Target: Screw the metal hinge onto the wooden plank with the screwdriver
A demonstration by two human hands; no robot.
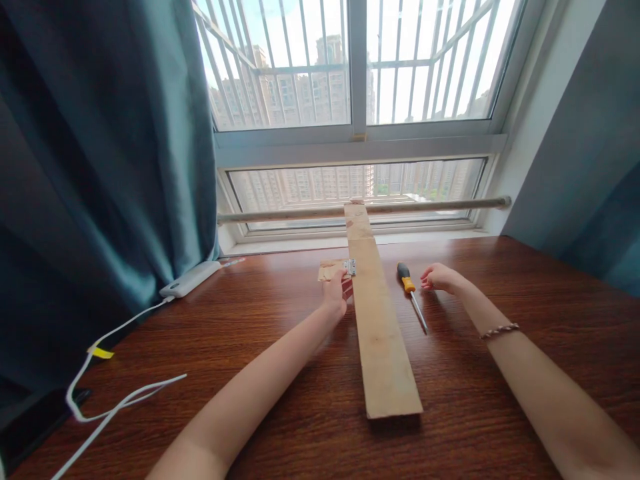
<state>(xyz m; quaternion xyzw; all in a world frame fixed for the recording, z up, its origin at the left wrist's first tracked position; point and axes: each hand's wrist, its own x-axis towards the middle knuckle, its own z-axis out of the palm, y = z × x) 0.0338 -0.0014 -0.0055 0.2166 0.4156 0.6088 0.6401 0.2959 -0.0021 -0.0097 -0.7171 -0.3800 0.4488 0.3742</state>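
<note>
A long pale wooden plank [380,320] stretches from near me towards the window, its far end by the rail. At the plank's left edge sits a small metal hinge [351,267], beside a short piece of wood [329,269]. My left hand [336,292] grips this short piece at the hinge, thumb on top and fingers below. To the right of the plank lies a screwdriver [409,283] with a black and yellow handle, its tip towards me. My right hand [440,277] is just right of the handle, fingers curled together; what they hold, if anything, is too small to tell.
Everything rests on a dark brown wooden table [280,387]. A white power strip [190,280] with a white cable [120,327] lies at the left, by a blue curtain [165,133]. A horizontal rail [430,207] crosses before the barred window at the back.
</note>
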